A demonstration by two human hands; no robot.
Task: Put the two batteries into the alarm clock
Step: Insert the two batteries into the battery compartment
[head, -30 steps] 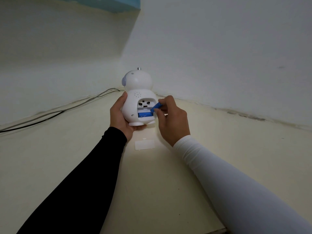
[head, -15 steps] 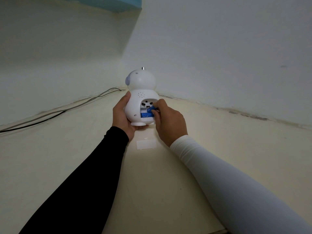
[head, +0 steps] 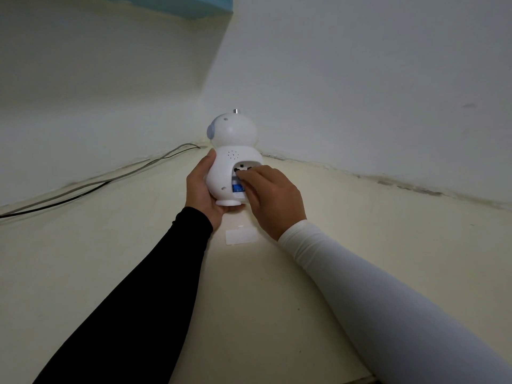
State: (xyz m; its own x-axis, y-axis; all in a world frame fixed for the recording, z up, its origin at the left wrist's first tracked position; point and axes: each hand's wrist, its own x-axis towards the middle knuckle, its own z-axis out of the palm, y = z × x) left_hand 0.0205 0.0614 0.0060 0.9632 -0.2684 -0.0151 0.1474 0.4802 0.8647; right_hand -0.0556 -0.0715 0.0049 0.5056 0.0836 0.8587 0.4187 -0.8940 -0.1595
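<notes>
Head view: both forearms reach forward over a pale cream worktop (head: 138,273) set in a corner of white walls.
Alarm clock: a smooth white plastic figure (head: 231,151) with a round head on a bulbous body and a small flared foot, upright, its back toward the camera; a lilac ear pad on the left of the head, a metal stud on top, a cluster of tiny speaker holes in the back.
Battery bay: a rectangular opening low in the back; a glossy blue battery (head: 237,188) lies crosswise in it, only its left part showing. A second battery cannot be made out under the fingers.
Left hand: (head: 201,188) in a black sleeve, wrapped around the clock's left side and foot, thumb up along the body, gripping it.
Right hand: (head: 273,196) in a white ribbed sleeve, fingers (head: 243,176) curled and pressed into the bay; whether they pinch anything cannot be told.
Cover: a flat, thin, translucent white rectangle (head: 240,236) lies on the worktop just below the clock, between the wrists.
Cables: two thin cords, grey and black, (head: 91,185) run along the left wall's foot.
</notes>
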